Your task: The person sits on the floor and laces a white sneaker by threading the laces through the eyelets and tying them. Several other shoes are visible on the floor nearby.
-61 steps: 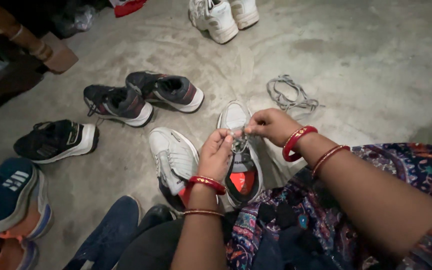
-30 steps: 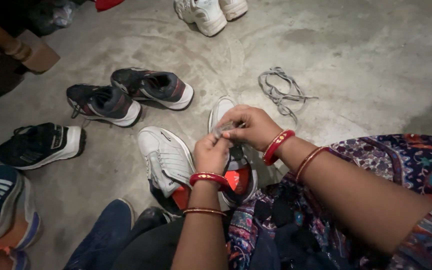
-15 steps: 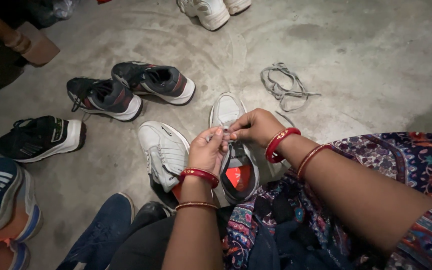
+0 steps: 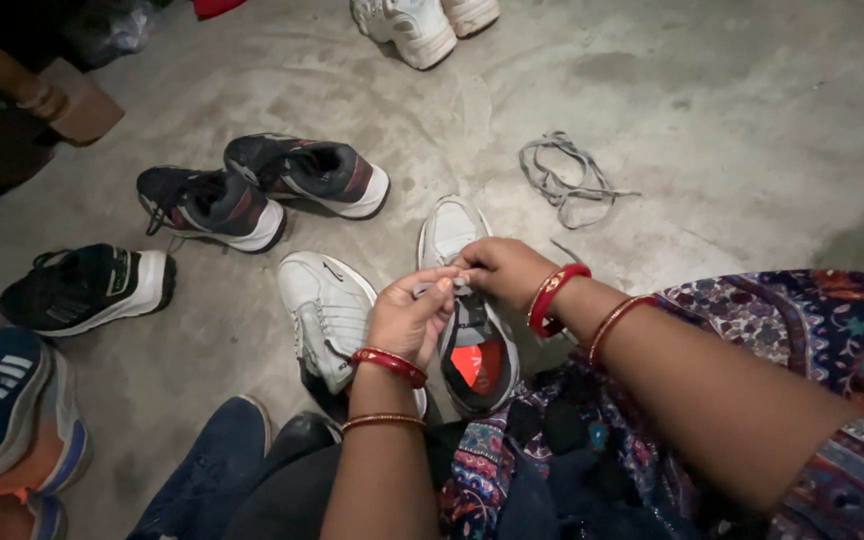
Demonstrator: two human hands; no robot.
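A white sneaker point(image 4: 449, 228) with a red insole stands on the concrete floor just ahead of my knees. My left hand point(image 4: 407, 317) and my right hand point(image 4: 497, 268) meet above its tongue, and both pinch a grey shoelace point(image 4: 439, 287) between fingertips. Red and gold bangles circle both wrists. Its white partner point(image 4: 327, 310) lies on its side just to the left, touching my left hand's side. A second, loose grey lace point(image 4: 564, 180) lies coiled on the floor beyond the right hand.
A dark grey pair point(image 4: 262, 187) sits to the upper left, a black shoe point(image 4: 87, 285) further left, blue shoes point(image 4: 7, 395) at the left edge, a navy shoe point(image 4: 207, 470) near my knee. Another white pair point(image 4: 420, 25) rests at the top. A wooden furniture leg point(image 4: 42, 95) stands top left.
My hands stay together over the white sneaker, shifting slightly as the fingers work the lace. The view has wobbled a little; the shoes on the floor have not moved.
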